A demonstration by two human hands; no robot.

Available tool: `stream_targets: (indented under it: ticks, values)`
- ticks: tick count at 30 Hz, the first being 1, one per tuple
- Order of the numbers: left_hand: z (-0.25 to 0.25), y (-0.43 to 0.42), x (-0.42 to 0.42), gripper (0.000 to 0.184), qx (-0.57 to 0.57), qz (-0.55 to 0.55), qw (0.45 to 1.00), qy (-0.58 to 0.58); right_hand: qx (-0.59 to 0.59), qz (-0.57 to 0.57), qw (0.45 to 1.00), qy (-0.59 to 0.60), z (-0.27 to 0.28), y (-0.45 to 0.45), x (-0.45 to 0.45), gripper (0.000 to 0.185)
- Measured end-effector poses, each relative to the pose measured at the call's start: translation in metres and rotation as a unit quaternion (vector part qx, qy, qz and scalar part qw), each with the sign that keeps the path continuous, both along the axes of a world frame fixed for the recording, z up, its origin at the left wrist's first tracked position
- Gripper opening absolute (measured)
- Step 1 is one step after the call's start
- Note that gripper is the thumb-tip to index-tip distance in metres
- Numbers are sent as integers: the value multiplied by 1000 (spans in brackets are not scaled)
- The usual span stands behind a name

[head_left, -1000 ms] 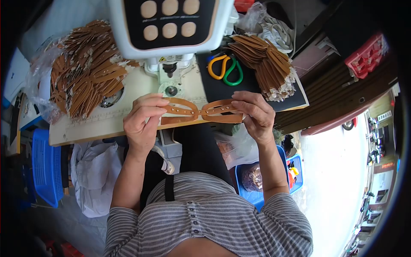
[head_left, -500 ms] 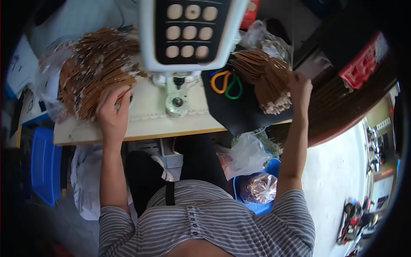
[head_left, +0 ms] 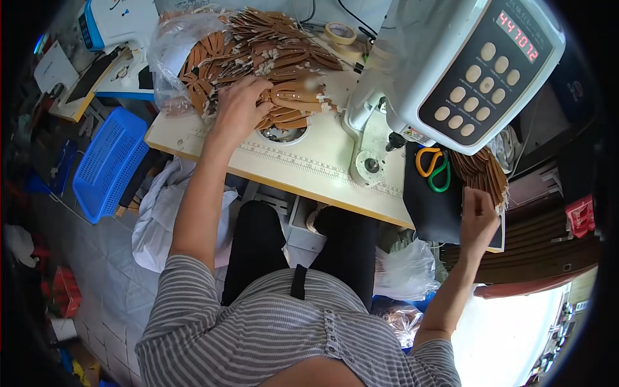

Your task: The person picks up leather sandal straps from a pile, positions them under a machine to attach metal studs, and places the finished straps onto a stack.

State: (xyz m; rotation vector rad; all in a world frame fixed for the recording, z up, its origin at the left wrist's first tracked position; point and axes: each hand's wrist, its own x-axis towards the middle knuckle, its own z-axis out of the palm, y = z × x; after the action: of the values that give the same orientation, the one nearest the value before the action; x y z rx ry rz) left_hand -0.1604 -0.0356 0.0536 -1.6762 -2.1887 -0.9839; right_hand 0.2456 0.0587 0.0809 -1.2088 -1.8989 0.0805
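Observation:
My left hand [head_left: 242, 109] is at the front of a heap of brown slotted strap pieces [head_left: 277, 58], thumb and fingers closed around the edge of one strap piece [head_left: 290, 97]. On the right, my right hand [head_left: 479, 222] is at the near end of a fanned stack of brown strap pieces [head_left: 480, 171]. Its fingers are curled in, and what they hold is hidden. Between the hands stands a white machine [head_left: 451, 71] with a keypad and red digits. Its small round plate [head_left: 371, 166] sits low over the table. Scissors [head_left: 433, 169] with orange and green handles lie beside the right stack.
The pale table [head_left: 303, 168] has a printed ruler along its front. A clear plastic bag [head_left: 171, 61] surrounds the heap's left side. A tape roll [head_left: 340, 32] lies behind. A blue basket [head_left: 109, 168] stands at left, and a plastic bag [head_left: 406, 267] hangs below the table.
The view has swung to the left, showing more of the heap and the machine's display. My left hand has closed on a strap piece; my right hand has come down to the right stack's near end.

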Motion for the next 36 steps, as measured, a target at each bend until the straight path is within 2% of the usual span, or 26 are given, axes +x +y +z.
stream_targets:
  ticks: [3,6,9,10,11,15,16,19,20,23,26,29,30,36]
  values:
    - [-12,-5,-5,32,83,-43,994,53,-74,109,991,15,-21,-23,-31,7]
    - [-9,-13,-4,28,179,-13,982,59,-142,170,975,27,-35,-37,-57,7]
    - [9,-35,28,26,196,-17,979,58,-186,260,946,56,-41,-51,-82,10]
    - [12,-41,42,26,182,-36,979,80,-222,287,928,78,-39,-55,-89,15]
    - [10,-45,54,26,175,-56,980,74,-250,326,908,78,-38,-55,-94,27]
    - [-13,-41,81,28,155,-118,981,24,-319,369,847,210,-58,-50,-122,43]
    - [-22,-39,81,28,153,-125,980,3,-336,360,832,257,-60,-48,-128,38]
    - [-39,-35,77,30,123,-169,978,-20,-428,346,804,225,-59,-40,-125,31]
    - [-42,-35,76,31,107,-187,976,-23,-417,355,797,252,-60,-42,-127,22]
    - [-28,-38,72,37,-26,-207,978,-18,-426,380,783,244,-67,-40,-127,17]
    - [-22,-35,61,44,-109,-273,953,-77,-419,388,783,248,-67,-42,-127,14]
    - [-18,-31,59,48,-149,-258,920,-255,-425,396,775,250,-60,-51,-119,11]
    - [-20,-28,59,47,-154,-229,941,-194,-425,402,773,245,-56,-55,-114,10]
    - [-25,-20,73,41,-136,-154,973,-102,-415,427,759,264,-31,-68,-72,7]
